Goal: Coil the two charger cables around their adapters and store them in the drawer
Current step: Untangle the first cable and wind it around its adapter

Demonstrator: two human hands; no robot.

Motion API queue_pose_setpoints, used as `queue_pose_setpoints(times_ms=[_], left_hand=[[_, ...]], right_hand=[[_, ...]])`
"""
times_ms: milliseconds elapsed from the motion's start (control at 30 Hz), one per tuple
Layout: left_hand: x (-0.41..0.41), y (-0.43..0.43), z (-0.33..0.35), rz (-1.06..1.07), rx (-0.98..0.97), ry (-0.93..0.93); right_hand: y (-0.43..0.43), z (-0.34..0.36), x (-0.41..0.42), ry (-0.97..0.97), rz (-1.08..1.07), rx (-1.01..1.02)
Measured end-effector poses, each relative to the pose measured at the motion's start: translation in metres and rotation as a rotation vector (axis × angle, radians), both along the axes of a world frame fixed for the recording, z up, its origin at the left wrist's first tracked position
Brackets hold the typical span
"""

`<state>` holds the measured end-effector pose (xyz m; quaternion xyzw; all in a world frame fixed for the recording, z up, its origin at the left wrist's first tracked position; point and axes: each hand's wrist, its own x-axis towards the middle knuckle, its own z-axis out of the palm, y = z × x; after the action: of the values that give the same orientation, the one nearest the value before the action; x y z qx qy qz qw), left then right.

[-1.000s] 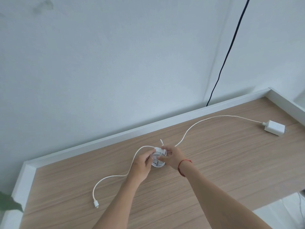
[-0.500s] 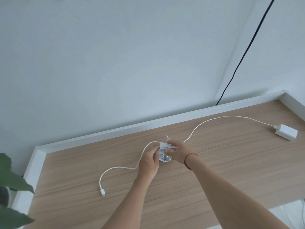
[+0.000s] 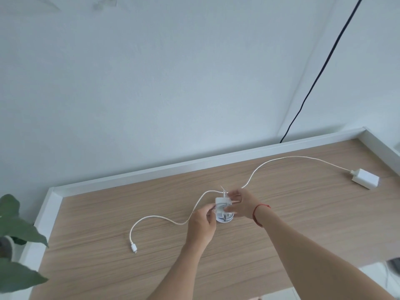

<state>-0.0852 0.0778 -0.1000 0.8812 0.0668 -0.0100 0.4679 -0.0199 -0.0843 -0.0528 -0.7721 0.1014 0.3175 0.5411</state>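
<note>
A white adapter [image 3: 223, 210] with cable turns wound round it is held just above the middle of the wooden desk [image 3: 303, 224]. My left hand [image 3: 202, 226] pinches it from the left and my right hand [image 3: 241, 205] grips it from the right. Its loose white cable [image 3: 155, 218] trails left across the desk and ends in a plug [image 3: 134, 247]. A second white adapter [image 3: 365, 179] lies at the far right, and its cable [image 3: 281, 160] curves back toward my right hand.
A white raised rim [image 3: 173, 168] borders the desk at the back and sides. A black cord [image 3: 320, 74] hangs down the wall behind it. Green plant leaves [image 3: 15, 230] reach in at the left edge.
Both hands stay on the adapter and have shifted their fingers round it. The loose cable on the left has shortened slightly. The camera has turned left, bringing the plant into view.
</note>
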Motion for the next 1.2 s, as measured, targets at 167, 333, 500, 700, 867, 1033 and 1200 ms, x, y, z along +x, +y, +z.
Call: queue_pose_setpoints(times_ms=[167,333,500,700,867,1033,1200], left_hand=[[-0.018,-0.013,0.000,-0.056,0.013,0.075],[-0.024,-0.017,0.001,-0.054,0.003,0.069],[-0.028,-0.020,0.004,-0.063,-0.001,0.063],[-0.029,-0.025,0.009,-0.059,0.026,0.075],[-0.025,-0.032,0.007,-0.022,0.098,0.066],[-0.030,-0.050,0.012,0.036,0.022,0.092],[-0.033,-0.084,0.035,-0.007,-0.171,0.107]], right_hand=[[-0.018,0.011,-0.010,0.064,0.001,-0.008],[-0.030,-0.002,-0.023,0.118,0.028,0.049],[-0.036,-0.005,-0.035,0.122,-0.051,0.140],[-0.034,-0.011,-0.036,0.020,0.031,-0.100],[-0.032,0.000,-0.039,-0.040,0.122,-0.122],[-0.043,-0.006,-0.047,0.025,0.020,0.006],[-0.079,-0.003,-0.053,0.126,-0.136,0.224]])
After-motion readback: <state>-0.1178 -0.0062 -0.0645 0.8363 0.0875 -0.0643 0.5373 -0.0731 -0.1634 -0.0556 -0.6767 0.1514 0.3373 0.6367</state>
